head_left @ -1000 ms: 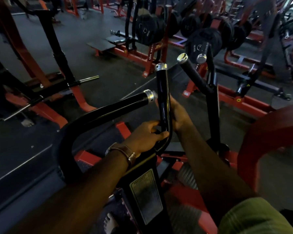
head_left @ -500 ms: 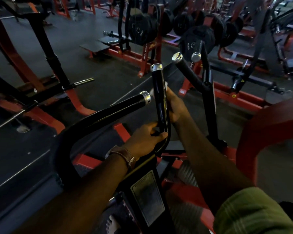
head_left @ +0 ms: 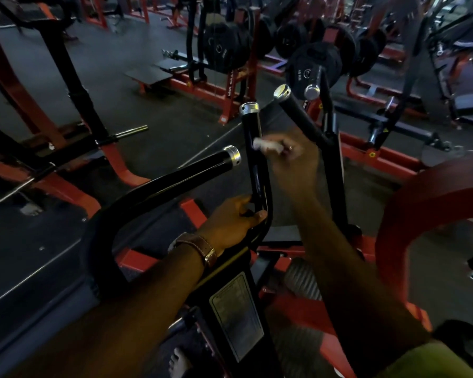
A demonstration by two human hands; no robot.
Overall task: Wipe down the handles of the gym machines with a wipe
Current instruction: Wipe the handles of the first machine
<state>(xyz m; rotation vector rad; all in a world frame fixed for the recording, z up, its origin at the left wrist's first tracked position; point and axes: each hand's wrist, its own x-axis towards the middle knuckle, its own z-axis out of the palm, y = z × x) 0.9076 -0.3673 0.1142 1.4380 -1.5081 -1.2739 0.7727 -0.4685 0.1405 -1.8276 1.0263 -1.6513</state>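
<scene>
A black upright handle (head_left: 253,148) with a silver end cap rises in the middle of the view. My left hand (head_left: 234,219) grips its lower bend, a brown watch strap on the wrist. My right hand (head_left: 295,156), blurred, holds a white wipe (head_left: 266,145) against the handle's upper part, just below the cap. A second black handle (head_left: 180,175) curves off to the left, and a third (head_left: 298,115) slants up to the right behind my right hand.
A black post with a label plate (head_left: 236,315) stands below the handles. A red curved frame (head_left: 432,197) arches at the right. Weight plates (head_left: 314,64) and red racks (head_left: 230,91) fill the back. Dark floor lies to the left, with another red-and-black machine (head_left: 66,137) there.
My right hand has slid up the upright handle from near its lower bend to just below the cap, and the white wipe now shows. My left hand has kept its grip.
</scene>
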